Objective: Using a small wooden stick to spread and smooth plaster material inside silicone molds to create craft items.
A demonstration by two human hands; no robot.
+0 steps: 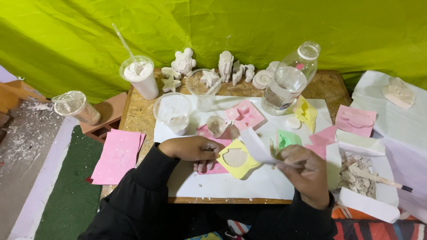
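Observation:
My left hand [195, 151] rests on the white sheet [231, 182], its fingers pressing the edge of a yellow mould [238, 158] filled with pale plaster and a pink mould under it. My right hand [304, 171] hovers just right of the yellow mould, pinching a folded strip of white paper [255, 144] together with a thin wooden stick. The paper slants up and left over the mould's upper right corner.
More pink, yellow and green moulds lie on the sheet, with plastic cups [174, 112], a clear bottle [289, 80] and white plaster figures [184, 62] behind. A white box of plaster scraps [360, 178] stands to the right, pink paper [116, 156] to the left.

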